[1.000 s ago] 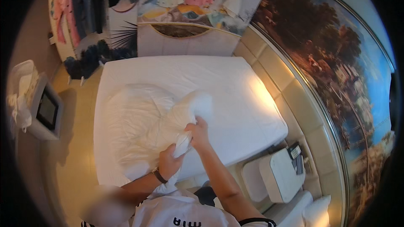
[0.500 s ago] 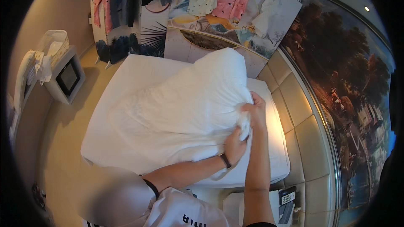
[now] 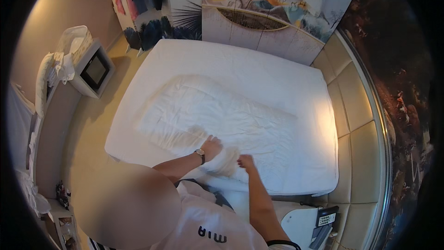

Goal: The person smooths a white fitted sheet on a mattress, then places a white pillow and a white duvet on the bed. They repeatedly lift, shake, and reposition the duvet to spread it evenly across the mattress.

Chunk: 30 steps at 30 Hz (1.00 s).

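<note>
On smooth bed, hands press crumpled white duvet.

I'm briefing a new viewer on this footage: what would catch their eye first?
A big white bed fills the middle, with a rumpled white duvet spread flat across it. At its near edge the left hand and right hand press on the duvet's bunched corner. A colourful painted headboard wall stands behind.

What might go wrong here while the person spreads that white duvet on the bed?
The duvet lies crumpled and off to one side of the bed, so it may end up uneven. Both the left hand and the right hand grip one near edge, so a pull might drag it off the mattress.
</note>
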Tool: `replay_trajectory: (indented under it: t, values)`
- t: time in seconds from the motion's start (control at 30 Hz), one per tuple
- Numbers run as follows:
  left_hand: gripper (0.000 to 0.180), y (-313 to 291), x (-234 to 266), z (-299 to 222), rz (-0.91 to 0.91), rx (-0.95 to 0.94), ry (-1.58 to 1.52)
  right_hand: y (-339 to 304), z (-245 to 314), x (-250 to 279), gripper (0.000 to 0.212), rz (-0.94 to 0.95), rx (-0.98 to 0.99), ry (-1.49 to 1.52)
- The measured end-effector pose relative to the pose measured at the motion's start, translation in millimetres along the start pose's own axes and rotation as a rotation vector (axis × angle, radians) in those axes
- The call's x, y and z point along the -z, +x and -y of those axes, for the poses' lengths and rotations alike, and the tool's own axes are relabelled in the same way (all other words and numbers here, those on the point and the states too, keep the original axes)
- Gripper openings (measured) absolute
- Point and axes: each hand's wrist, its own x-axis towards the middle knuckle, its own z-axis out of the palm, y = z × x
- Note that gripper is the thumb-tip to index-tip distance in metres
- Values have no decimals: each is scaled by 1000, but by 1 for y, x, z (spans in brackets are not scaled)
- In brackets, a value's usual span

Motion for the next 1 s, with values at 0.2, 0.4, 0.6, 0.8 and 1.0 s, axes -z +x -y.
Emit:
replay_trajectory:
  t: [0.2,0.4,0.6,0.8,1.0]
  values:
    - [10,-44,-8,64,-29,26,124,30,-88,-94,37,194,-231,269]
    - [11,-78,-51,102,30,80,-53,32,-92,-142,49,-144,-690,498]
    - [14,-110,-98,113,221,166,-280,34,-125,-126,34,20,-133,747]
    - [34,-126,-117,137,512,837,-687,-17,-31,-123,37,-241,-417,1097]
    - [65,-133,-157,162,-551,1844,-2053,-46,28,-121,29,-178,-342,1054]
